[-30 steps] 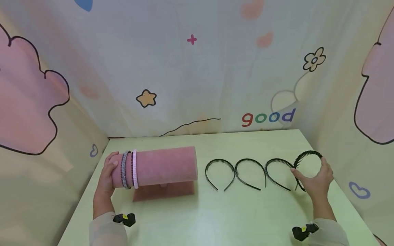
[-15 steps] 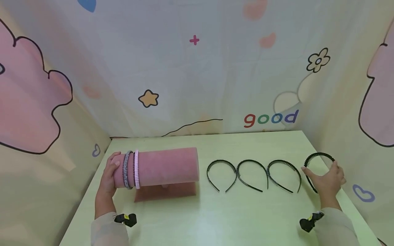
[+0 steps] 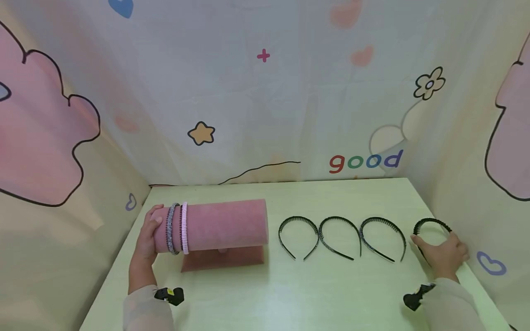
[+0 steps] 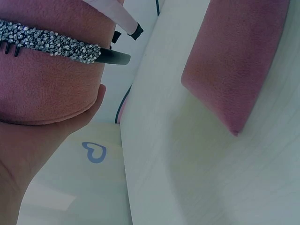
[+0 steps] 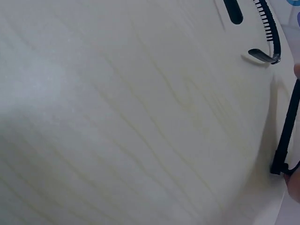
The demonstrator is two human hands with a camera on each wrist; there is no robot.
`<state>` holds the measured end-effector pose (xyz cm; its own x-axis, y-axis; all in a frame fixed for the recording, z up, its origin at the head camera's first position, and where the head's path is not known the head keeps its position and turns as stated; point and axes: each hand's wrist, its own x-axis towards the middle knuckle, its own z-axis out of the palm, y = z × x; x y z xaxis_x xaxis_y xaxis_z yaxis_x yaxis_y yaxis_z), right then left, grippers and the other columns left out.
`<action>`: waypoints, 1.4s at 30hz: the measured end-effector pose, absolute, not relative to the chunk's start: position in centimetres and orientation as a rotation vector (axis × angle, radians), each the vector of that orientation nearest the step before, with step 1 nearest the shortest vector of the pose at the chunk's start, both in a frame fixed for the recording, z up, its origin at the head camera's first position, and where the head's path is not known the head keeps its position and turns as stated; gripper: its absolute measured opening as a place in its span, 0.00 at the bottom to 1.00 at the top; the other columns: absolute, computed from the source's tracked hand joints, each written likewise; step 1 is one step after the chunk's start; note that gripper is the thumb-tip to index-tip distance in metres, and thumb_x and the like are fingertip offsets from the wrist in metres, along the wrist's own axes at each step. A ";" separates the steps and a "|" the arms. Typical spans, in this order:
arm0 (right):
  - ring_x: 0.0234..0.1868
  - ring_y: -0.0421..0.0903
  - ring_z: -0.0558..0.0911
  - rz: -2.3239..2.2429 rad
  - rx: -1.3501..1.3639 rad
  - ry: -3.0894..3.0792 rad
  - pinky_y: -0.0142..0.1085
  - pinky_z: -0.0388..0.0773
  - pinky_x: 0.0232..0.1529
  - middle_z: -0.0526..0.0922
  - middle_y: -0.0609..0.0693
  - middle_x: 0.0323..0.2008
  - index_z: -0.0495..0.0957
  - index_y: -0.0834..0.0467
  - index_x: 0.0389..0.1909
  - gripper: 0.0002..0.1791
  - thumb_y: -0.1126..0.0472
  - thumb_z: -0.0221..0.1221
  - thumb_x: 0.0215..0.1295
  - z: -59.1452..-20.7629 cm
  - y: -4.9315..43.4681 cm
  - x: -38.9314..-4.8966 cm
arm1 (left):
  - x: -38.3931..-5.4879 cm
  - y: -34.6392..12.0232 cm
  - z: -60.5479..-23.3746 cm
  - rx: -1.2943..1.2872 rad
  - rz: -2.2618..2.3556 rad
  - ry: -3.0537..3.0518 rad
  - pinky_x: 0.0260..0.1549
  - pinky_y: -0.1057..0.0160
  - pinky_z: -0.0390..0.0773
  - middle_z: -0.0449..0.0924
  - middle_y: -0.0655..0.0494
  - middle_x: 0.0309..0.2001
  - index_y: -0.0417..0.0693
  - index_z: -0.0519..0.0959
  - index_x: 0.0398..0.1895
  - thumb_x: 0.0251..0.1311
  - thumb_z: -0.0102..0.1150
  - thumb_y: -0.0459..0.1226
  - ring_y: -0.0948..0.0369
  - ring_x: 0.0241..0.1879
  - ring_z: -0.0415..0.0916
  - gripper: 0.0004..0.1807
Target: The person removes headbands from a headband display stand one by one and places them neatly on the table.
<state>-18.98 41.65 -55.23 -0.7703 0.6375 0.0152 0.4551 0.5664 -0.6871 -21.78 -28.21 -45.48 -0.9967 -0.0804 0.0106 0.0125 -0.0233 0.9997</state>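
My left hand (image 3: 145, 241) grips the left end of a pink plush roll stand (image 3: 225, 225). Round the roll near that hand sit a grey sparkly headband (image 3: 169, 232) and a pale pink headband (image 3: 184, 230); the left wrist view shows the grey one covered in small stones (image 4: 61, 44). At the table's right side, my right hand (image 3: 445, 255) holds a black toothed headband (image 3: 418, 225) between thumb and fingers, partly hidden by the hand. The right wrist view catches only an edge of this held headband (image 5: 288, 126).
Three black headbands, a left one (image 3: 298, 218), a middle one (image 3: 337, 218) and a right one (image 3: 377, 220), lie in a row on the pale table (image 3: 310, 294). The stand's pink base (image 3: 223, 259) rests on the tabletop. Printed cloth walls (image 3: 265, 105) enclose the back and sides.
My right hand has carried its black headband rightward, away from the row, then lowered it toward the table. My left hand still grips the stand's end.
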 end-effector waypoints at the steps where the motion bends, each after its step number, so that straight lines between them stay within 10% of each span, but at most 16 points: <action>1: 0.56 0.67 0.42 1.003 -0.906 -2.532 0.57 0.41 0.50 0.44 0.75 0.55 0.41 0.69 0.61 0.60 0.39 0.62 0.38 -55.4 41.6 -19.0 | -21.7 -28.1 -45.3 0.067 -2.196 -2.148 0.40 0.58 0.60 0.52 0.55 0.55 0.62 0.53 0.60 0.60 0.34 0.47 0.57 0.47 0.56 0.23; 26: 0.48 0.73 0.45 0.838 -0.966 -2.832 0.57 0.44 0.45 0.40 0.84 0.46 0.30 0.88 0.50 0.69 0.31 0.55 0.39 -55.7 42.0 -20.3 | -22.3 -28.2 -45.8 0.035 -2.195 -2.126 0.39 0.59 0.61 0.54 0.56 0.54 0.60 0.54 0.60 0.60 0.33 0.44 0.57 0.46 0.56 0.23; 42: 0.45 0.75 0.43 0.914 -1.018 -2.813 0.62 0.43 0.36 0.38 0.84 0.47 0.38 0.80 0.55 0.69 0.24 0.51 0.33 -56.6 41.9 -20.8 | -21.1 -27.9 -44.5 0.015 -2.169 -2.185 0.40 0.59 0.61 0.51 0.54 0.56 0.56 0.49 0.62 0.60 0.32 0.46 0.57 0.48 0.56 0.25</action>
